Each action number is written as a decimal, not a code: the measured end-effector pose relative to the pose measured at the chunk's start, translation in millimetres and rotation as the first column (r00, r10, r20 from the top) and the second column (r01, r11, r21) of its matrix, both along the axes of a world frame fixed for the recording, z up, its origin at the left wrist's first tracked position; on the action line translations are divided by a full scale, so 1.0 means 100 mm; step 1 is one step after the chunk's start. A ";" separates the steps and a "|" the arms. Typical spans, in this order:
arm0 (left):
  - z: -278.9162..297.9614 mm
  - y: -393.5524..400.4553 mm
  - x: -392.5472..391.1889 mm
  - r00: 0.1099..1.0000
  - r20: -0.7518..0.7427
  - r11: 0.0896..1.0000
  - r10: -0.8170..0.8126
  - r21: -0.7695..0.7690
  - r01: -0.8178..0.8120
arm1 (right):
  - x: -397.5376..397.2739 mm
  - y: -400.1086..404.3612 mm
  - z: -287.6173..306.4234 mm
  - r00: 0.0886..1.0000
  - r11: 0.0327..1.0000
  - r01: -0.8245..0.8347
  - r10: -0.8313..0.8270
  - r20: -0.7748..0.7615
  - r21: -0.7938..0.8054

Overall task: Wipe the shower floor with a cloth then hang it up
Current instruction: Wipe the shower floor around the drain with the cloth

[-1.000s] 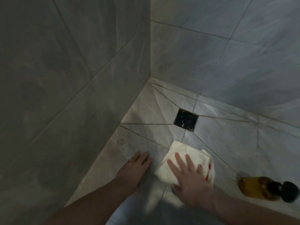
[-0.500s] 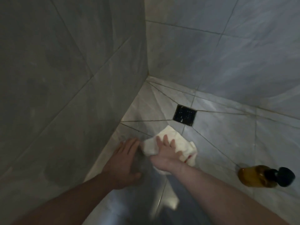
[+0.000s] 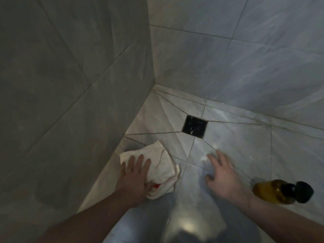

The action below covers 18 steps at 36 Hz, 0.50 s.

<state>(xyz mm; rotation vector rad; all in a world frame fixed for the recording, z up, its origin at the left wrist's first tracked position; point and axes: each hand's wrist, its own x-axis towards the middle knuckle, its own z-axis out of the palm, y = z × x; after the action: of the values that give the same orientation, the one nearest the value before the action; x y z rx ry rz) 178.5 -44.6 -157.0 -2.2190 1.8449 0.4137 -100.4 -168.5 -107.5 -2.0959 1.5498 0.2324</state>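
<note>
A white cloth (image 3: pixel 157 165) with a red mark lies crumpled on the pale tiled shower floor (image 3: pixel 236 148), close to the left wall. My left hand (image 3: pixel 135 178) presses flat on the cloth's left part, fingers spread over it. My right hand (image 3: pixel 222 176) is off the cloth, to its right, fingers apart and resting on or just above bare floor tiles; it is motion-blurred and holds nothing.
A black square drain (image 3: pixel 194 126) sits in the floor beyond the hands. An amber bottle (image 3: pixel 273 192) with a black cap lies on its side at the right. Grey tiled walls (image 3: pixel 70 85) meet in a corner at the back left.
The cloth has passed from under my right hand to under my left hand and shifted left towards the wall. My right hand has moved off to the right onto bare floor.
</note>
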 end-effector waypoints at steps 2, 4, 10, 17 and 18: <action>-0.02 -0.08 0.05 0.999 0.010 0.999 -0.033 0.022 0.033 | -0.14 -0.04 -0.03 0.997 0.999 0.022 -0.020 -0.079 0.026; -0.03 -0.16 0.08 0.998 0.034 0.998 -0.058 0.029 0.057 | -0.23 -0.03 -0.08 0.992 0.997 0.031 -0.022 -0.124 0.072; 0.02 -0.55 0.19 0.999 0.044 0.997 -0.011 0.073 0.008 | -0.26 0.04 -0.13 0.988 0.988 0.032 -0.008 -0.153 0.154; 0.01 -1.14 0.19 0.986 0.029 0.985 0.165 0.044 -0.167 | -0.21 0.01 -0.22 0.984 0.985 0.088 -0.062 -0.166 0.151; 0.02 -1.24 0.19 0.983 0.028 0.982 0.180 0.047 -0.181 | -0.21 0.01 -0.23 0.982 0.984 0.097 -0.071 -0.174 0.148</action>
<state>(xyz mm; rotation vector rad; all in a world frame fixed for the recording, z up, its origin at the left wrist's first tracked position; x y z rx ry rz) 197.4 -168.5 -155.2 -2.3551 1.6097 0.4584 -121.2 -167.4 -130.3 -1.9267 1.6562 0.4949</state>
